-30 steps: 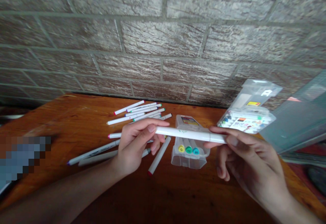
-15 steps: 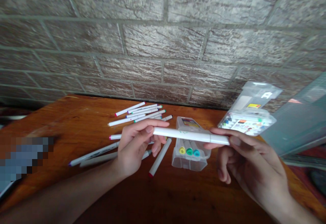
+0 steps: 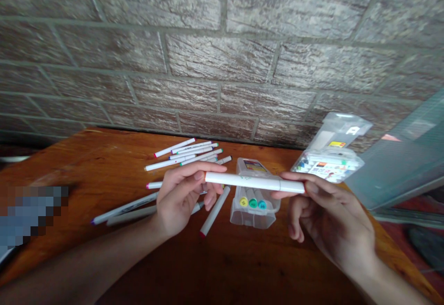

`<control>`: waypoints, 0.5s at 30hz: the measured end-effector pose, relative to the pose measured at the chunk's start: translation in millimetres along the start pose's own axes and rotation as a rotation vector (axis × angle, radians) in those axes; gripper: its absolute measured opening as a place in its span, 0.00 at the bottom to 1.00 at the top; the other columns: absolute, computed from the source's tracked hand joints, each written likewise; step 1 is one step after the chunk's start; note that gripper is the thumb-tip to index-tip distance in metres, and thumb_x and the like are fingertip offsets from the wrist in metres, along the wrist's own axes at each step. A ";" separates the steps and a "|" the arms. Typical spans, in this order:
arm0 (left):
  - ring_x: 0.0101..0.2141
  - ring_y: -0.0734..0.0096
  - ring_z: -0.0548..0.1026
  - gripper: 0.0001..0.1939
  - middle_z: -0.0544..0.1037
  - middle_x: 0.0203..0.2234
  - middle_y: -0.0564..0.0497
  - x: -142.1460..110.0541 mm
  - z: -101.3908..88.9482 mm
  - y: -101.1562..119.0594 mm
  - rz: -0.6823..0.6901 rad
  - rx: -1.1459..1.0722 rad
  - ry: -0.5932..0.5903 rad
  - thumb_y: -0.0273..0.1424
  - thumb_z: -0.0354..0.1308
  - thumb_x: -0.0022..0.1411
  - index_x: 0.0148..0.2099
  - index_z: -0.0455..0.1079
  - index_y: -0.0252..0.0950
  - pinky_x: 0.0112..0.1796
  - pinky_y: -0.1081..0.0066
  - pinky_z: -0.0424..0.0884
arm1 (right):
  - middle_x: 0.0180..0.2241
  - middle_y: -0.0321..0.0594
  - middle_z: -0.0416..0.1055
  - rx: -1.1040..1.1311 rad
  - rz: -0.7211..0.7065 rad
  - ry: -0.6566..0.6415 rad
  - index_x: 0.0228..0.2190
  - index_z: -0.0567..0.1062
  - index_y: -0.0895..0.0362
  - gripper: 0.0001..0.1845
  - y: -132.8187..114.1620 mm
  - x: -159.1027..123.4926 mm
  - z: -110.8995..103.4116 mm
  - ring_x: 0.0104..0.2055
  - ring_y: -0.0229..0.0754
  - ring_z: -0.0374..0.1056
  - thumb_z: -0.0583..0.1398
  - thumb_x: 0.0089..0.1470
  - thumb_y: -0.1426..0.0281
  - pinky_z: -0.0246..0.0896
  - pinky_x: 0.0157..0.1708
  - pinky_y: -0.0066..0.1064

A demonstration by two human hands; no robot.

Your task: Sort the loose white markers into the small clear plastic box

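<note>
Left hand (image 3: 178, 198) and right hand (image 3: 335, 214) pinch opposite ends of a slim white marker (image 3: 243, 181), raised and partly hiding a clear plastic case (image 3: 253, 219). Orange left end (image 3: 204, 176), earlier unseen, now shows; green print illegible.

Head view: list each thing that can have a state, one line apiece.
Held marker: tilted slightly, right end lower; no bare nib showing.
Left hand: pinching its left end.
Right hand: pinching its right end.
Near case: three marker ends showing; lid state unclear.
Far case: open, lid raised.
Loose markers: lying on the table.
</note>
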State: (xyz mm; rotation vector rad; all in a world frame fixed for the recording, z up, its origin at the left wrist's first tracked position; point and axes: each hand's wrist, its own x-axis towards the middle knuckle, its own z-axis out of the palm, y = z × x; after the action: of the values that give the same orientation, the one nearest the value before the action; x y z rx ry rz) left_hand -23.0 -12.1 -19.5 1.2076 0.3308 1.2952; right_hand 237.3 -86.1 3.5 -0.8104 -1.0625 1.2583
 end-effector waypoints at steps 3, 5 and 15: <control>0.22 0.71 0.74 0.14 0.84 0.27 0.42 0.4 -0.2 0.9 0.002 -0.008 -0.006 0.33 0.64 0.70 0.49 0.86 0.31 0.23 0.72 0.71 | 0.42 0.50 0.88 -0.012 0.012 -0.018 0.49 0.86 0.53 0.13 -1.2 -0.3 -1.7 0.19 0.41 0.77 0.64 0.69 0.63 0.71 0.16 0.29; 0.21 0.71 0.74 0.14 0.84 0.27 0.42 0.9 0.1 1.1 0.002 -0.011 -0.010 0.33 0.64 0.70 0.49 0.86 0.31 0.22 0.72 0.71 | 0.43 0.51 0.87 -0.023 0.005 -0.022 0.49 0.86 0.54 0.14 -1.7 -0.4 -1.9 0.19 0.41 0.76 0.64 0.69 0.63 0.71 0.16 0.29; 0.19 0.73 0.72 0.14 0.84 0.26 0.45 0.1 -1.6 -4.2 0.006 0.134 0.038 0.37 0.65 0.71 0.50 0.85 0.32 0.20 0.73 0.68 | 0.38 0.48 0.88 -0.079 -0.082 0.008 0.48 0.85 0.54 0.13 2.6 2.9 1.0 0.17 0.41 0.76 0.64 0.69 0.61 0.69 0.13 0.28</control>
State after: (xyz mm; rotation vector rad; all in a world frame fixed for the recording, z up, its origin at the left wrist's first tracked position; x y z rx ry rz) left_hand -21.9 -10.4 -23.5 1.2987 0.4470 1.3193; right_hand 235.4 -82.9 1.8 -0.8229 -1.1339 1.1489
